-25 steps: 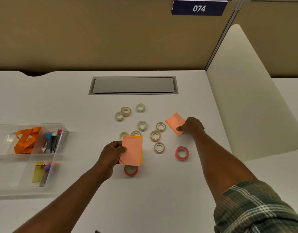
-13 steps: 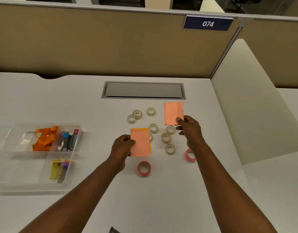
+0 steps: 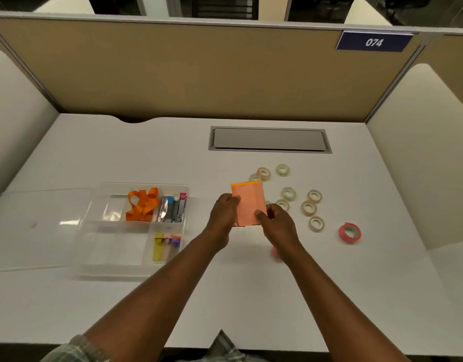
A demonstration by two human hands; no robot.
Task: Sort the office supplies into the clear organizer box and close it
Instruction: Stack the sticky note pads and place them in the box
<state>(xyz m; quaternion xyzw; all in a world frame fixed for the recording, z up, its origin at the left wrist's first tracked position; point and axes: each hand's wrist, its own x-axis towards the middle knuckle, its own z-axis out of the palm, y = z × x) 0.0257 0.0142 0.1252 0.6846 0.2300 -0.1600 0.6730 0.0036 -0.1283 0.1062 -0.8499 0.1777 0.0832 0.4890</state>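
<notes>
A white flat desk top point(image 3: 251, 296) is spreading under the grip; beyond it a grey rectangular hatch point(image 3: 269, 139) is sitting flush before a tan fabric partition point(image 3: 199, 74).

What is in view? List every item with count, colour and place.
sticky notes: one stack, salmon over yellow, held above desk
clear tape rolls: at least eight, right of notes
red tape rolls: two, one partly under right wrist
organizer box: one, clear, left, open
lid: one, clear, left of box
ribbon: one, orange, box back row
pens: several, mixed caps, beside ribbon
markers: three, yellow, pink, purple, front right
desk: one, white
sign: one, blue, partition
left hand: grips notes
right hand: grips notes
</notes>
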